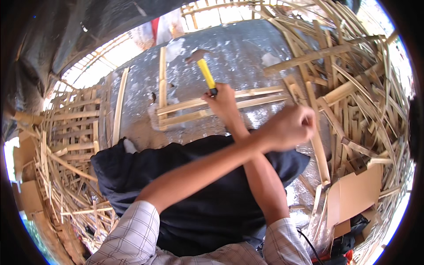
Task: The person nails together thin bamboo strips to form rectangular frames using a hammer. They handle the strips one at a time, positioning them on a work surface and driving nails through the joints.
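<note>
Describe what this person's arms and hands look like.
The left hand and right hand wear no gloves. The left sleeve and right sleeve are pale with thin, dark checked lines, leaving the forearms bare. Motion blurs the left hand's finer details.

Holds a yellow-handled hammer (205, 70) in the right hand (222, 101), pointing it toward the grey sheet's (238, 48) far edge. Crosses the left forearm (198, 174) over the right, with the left hand (288, 129) curled, blurred, toward the sheet's right edge.
</note>
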Motion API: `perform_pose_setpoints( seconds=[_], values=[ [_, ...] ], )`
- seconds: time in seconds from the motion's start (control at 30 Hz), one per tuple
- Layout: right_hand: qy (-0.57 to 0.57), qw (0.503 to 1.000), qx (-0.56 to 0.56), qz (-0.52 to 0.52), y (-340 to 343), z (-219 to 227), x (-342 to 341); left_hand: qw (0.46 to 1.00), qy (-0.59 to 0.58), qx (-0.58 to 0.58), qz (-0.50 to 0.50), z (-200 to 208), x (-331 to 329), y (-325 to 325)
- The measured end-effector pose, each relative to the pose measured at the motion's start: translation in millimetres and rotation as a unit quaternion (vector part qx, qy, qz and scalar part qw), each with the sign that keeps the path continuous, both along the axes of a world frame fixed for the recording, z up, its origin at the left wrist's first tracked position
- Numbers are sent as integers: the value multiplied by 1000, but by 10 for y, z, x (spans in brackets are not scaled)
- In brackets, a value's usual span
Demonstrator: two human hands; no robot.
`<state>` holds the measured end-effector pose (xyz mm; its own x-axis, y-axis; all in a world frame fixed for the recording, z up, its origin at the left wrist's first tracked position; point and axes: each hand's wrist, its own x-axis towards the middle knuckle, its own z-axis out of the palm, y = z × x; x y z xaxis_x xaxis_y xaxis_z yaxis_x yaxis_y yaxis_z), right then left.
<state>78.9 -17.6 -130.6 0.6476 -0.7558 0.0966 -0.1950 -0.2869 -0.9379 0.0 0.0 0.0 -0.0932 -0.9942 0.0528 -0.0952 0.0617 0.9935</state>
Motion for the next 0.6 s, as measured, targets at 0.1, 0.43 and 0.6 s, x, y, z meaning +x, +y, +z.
perform_pose_setpoints(
  seconds=[0.1, 0.43, 0.6],
  values=[
    [-34, 999, 17, -4, -25, 8, 41, 975, -214, -58, 21, -486, 42, -886],
    [-94, 986, 137, -9, -225, 22, 92, 905, -424, -32, 9, -1496, -170, -1765],
    [-142, 951, 274, -18, -344, 45, 65, 846, -529, -56, -28, -1530, -393, -1846]
  ],
)
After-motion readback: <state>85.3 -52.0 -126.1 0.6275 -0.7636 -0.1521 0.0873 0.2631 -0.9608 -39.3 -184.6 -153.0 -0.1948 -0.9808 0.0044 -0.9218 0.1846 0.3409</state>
